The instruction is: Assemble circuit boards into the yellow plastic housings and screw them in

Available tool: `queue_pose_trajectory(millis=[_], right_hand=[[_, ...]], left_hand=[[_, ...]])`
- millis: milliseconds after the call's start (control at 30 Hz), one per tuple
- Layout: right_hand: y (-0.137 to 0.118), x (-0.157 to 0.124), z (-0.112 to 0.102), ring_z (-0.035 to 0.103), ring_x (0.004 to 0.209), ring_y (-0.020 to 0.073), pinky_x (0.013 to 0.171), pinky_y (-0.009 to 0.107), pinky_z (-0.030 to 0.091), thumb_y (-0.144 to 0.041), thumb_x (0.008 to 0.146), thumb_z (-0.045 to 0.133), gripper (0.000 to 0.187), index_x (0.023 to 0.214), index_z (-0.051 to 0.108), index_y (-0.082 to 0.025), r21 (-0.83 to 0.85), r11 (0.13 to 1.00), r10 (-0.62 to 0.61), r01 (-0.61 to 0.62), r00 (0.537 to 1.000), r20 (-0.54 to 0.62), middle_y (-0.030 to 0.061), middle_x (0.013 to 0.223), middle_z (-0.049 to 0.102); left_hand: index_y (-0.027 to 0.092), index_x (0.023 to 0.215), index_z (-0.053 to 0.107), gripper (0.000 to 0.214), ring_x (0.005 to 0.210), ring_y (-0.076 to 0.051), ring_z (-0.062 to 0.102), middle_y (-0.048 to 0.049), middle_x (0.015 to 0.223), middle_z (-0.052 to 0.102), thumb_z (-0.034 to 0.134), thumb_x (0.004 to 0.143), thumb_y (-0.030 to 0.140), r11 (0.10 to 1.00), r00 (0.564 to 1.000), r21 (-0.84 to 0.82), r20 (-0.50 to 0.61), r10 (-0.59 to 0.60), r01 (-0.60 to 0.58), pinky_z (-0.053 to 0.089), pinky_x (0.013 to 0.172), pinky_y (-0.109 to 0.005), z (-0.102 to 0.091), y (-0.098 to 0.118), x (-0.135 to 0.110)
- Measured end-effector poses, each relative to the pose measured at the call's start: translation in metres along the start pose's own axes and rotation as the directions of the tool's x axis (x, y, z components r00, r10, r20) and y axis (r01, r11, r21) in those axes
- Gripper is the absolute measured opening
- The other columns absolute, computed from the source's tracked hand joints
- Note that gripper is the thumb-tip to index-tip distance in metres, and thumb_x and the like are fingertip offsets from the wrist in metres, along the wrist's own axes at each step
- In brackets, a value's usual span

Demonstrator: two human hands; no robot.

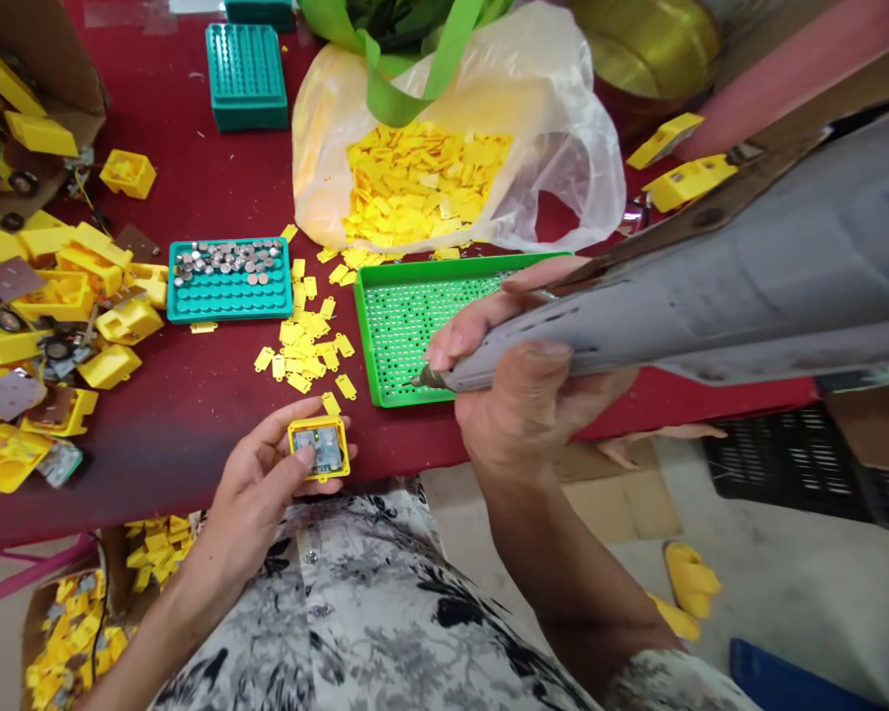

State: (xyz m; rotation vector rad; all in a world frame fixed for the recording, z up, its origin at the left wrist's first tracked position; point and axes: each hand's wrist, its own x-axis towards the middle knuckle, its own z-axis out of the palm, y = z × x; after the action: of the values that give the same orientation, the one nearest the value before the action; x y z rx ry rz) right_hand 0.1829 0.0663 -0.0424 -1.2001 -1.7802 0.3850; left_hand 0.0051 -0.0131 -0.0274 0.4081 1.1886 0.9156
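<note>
Between the thumb and fingers of my left hand [271,464] is a small yellow plastic housing [320,446], its open side up with grey parts inside. My right hand [511,395] is wrapped round a grey electric screwdriver [682,267]. The tip of the screwdriver points down-left over a green tray [374,341] full of small holes, with tiny screws in it. Whether a screw sits on the tip is too small to tell. Loose yellow covers [307,341] lie on the table left of the tray, just beyond my left hand.
A teal tray [229,306] holds silver button cells. Behind the green tray stands a plastic bag [326,128] of yellow covers. Yellow housings with wires and wheels [59,296] pile up at the left. A teal tray stack [248,79] sits at the back of the red table [163,415].
</note>
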Motion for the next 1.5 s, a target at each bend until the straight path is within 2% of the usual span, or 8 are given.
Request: queue_pose_trajectory(millis=[67, 200, 500, 700, 967, 1200, 1400, 1500], right_hand=[[-0.001, 0.002, 0.002, 0.047, 0.051, 0.0195, 0.049, 0.038, 0.044, -0.066, 0.095, 0.028, 0.042, 0.114, 0.042, -0.032, 0.207, 0.977, 0.094, -0.054, 0.977, -0.189, 0.0002, 0.066, 0.045], [0.000, 0.004, 0.004, 0.044, 0.048, 0.0157, 0.045, 0.032, 0.042, -0.066, 0.091, 0.047, 0.037, 0.102, 0.047, -0.031, 0.404, 0.915, 0.114, -0.011, 0.965, -0.234, -0.0025, 0.063, 0.042], [0.001, -0.001, 0.005, 0.048, 0.050, 0.0170, 0.047, 0.033, 0.043, -0.062, 0.098, 0.028, 0.037, 0.117, 0.043, -0.033, 0.239, 0.971, 0.067, -0.021, 0.980, -0.185, -0.0004, 0.067, 0.043], [0.001, -0.001, 0.003, 0.045, 0.049, 0.0163, 0.045, 0.033, 0.041, -0.059, 0.092, 0.051, 0.030, 0.107, 0.052, -0.033, 0.441, 0.898, 0.103, -0.006, 0.975, -0.196, -0.0020, 0.062, 0.044], [0.002, 0.001, 0.007, 0.047, 0.047, 0.0168, 0.045, 0.034, 0.042, -0.069, 0.088, 0.050, 0.040, 0.102, 0.047, -0.032, 0.397, 0.915, 0.178, -0.067, 0.952, -0.250, -0.0025, 0.062, 0.046], [0.000, 0.004, 0.004, 0.046, 0.047, 0.0146, 0.043, 0.031, 0.041, -0.055, 0.092, 0.054, 0.026, 0.103, 0.056, -0.032, 0.480, 0.875, 0.083, 0.054, 0.962, -0.260, -0.0026, 0.063, 0.046], [-0.007, 0.007, 0.003, 0.044, 0.047, 0.0134, 0.043, 0.029, 0.040, -0.056, 0.085, 0.065, 0.030, 0.092, 0.059, -0.028, 0.539, 0.840, 0.140, 0.063, 0.935, -0.326, -0.0028, 0.060, 0.045], [-0.015, 0.011, -0.013, 0.043, 0.048, 0.0131, 0.044, 0.028, 0.042, -0.063, 0.094, 0.042, 0.037, 0.103, 0.050, -0.028, 0.344, 0.939, 0.064, 0.015, 0.974, -0.217, -0.0021, 0.064, 0.039]], left_hand=[[0.019, 0.121, 0.065, 0.045, 0.094, -0.022, 0.072, -0.0102, 0.105, 0.075, 0.077, 0.079, 0.030, 1.000, 1.000, -0.012, 0.007, -0.003, 0.003, 0.059, 0.068, -0.024, -0.002, 0.000, 0.001], [0.019, 0.120, 0.065, 0.045, 0.094, -0.022, 0.072, -0.0107, 0.107, 0.075, 0.078, 0.078, 0.029, 0.999, 1.000, -0.035, 0.021, -0.005, 0.006, 0.060, 0.068, -0.025, -0.004, -0.001, 0.002], [0.018, 0.126, 0.063, 0.052, 0.094, -0.023, 0.072, -0.0131, 0.106, 0.075, 0.078, 0.078, 0.032, 1.000, 1.000, -0.001, -0.012, -0.020, 0.020, 0.059, 0.067, -0.025, -0.004, 0.002, 0.005], [0.019, 0.126, 0.063, 0.051, 0.094, -0.023, 0.072, -0.0115, 0.105, 0.075, 0.077, 0.079, 0.032, 1.000, 1.000, 0.000, -0.019, -0.018, 0.018, 0.059, 0.069, -0.025, -0.002, 0.003, 0.004], [0.019, 0.126, 0.064, 0.050, 0.092, -0.022, 0.072, -0.0119, 0.106, 0.075, 0.076, 0.079, 0.031, 1.000, 1.000, 0.001, -0.014, -0.008, 0.008, 0.059, 0.068, -0.025, -0.003, 0.004, 0.001], [0.019, 0.127, 0.063, 0.051, 0.092, -0.023, 0.072, -0.0118, 0.106, 0.075, 0.076, 0.079, 0.031, 1.000, 0.999, 0.008, -0.035, -0.007, 0.007, 0.059, 0.067, -0.025, -0.002, 0.004, -0.002], [0.019, 0.125, 0.064, 0.050, 0.093, -0.022, 0.072, -0.0114, 0.108, 0.074, 0.077, 0.079, 0.031, 1.000, 1.000, 0.005, -0.008, -0.022, 0.022, 0.059, 0.068, -0.026, -0.003, 0.002, 0.003], [0.018, 0.125, 0.063, 0.049, 0.093, -0.022, 0.071, -0.0115, 0.110, 0.073, 0.076, 0.079, 0.031, 1.000, 1.000, 0.008, 0.007, -0.028, 0.028, 0.059, 0.069, -0.027, -0.001, -0.002, 0.005]])
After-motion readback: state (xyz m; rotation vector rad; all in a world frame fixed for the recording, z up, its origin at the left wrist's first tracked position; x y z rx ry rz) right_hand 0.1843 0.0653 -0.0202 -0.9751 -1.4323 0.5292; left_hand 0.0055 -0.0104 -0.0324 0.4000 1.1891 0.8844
